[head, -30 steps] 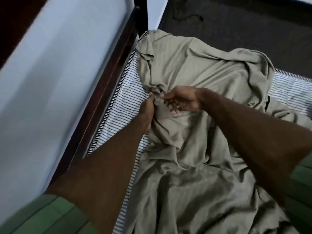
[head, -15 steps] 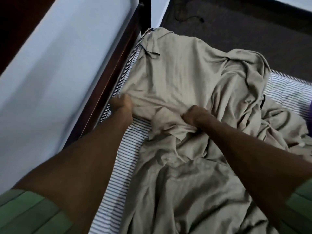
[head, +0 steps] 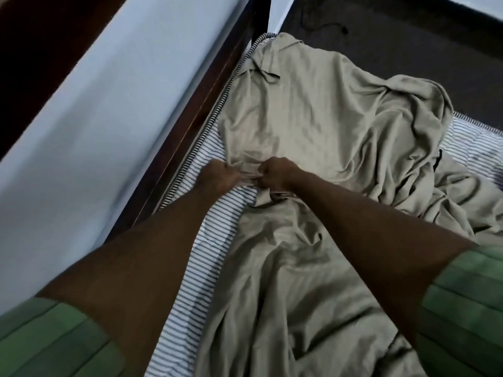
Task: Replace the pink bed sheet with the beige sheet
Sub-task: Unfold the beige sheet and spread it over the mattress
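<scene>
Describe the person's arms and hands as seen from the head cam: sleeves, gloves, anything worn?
Both arms are bare from the upper arm down. Each wears a short green sleeve with faint darker horizontal bands: left sleeve, right sleeve. The left hand and right hand are bare: no gloves visible. No watch or bracelet shows on either wrist; rings cannot be made out.

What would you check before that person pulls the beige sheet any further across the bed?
1. Left hand has hold of the beige sheet: ok, its fingers are curled on the edge.
2. Right hand has hold of the same edge: ok.
3. Pink sheet off the bed: cannot tell fully; none is in view, and the striped mattress lies bare beside the beige sheet.
4. Sheet spread flat: not ok, it is bunched in folds on the right.
5. Far corner by the bed frame covered: ok, though whether it is tucked cannot be told.
</scene>
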Demonstrator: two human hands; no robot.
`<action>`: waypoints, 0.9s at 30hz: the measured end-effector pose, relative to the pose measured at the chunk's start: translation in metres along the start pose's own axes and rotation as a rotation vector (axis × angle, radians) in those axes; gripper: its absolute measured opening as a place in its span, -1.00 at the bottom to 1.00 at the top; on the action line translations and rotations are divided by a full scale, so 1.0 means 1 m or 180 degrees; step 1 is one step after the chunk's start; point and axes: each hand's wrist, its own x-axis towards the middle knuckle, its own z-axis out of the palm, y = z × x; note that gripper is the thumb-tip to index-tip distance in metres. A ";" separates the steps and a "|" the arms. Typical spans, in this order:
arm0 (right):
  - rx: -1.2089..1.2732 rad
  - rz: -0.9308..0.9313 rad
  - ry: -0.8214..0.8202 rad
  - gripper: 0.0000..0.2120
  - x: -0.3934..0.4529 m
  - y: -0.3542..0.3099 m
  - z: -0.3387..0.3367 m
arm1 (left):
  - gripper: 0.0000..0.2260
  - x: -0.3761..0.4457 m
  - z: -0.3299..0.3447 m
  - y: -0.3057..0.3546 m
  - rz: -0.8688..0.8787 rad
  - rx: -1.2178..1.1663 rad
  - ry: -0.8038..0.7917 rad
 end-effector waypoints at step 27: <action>0.2018 0.0371 0.0327 -0.43 -0.067 -0.047 0.113 | -0.20 -0.152 0.010 -0.128 -0.0809 -0.1793 -0.1689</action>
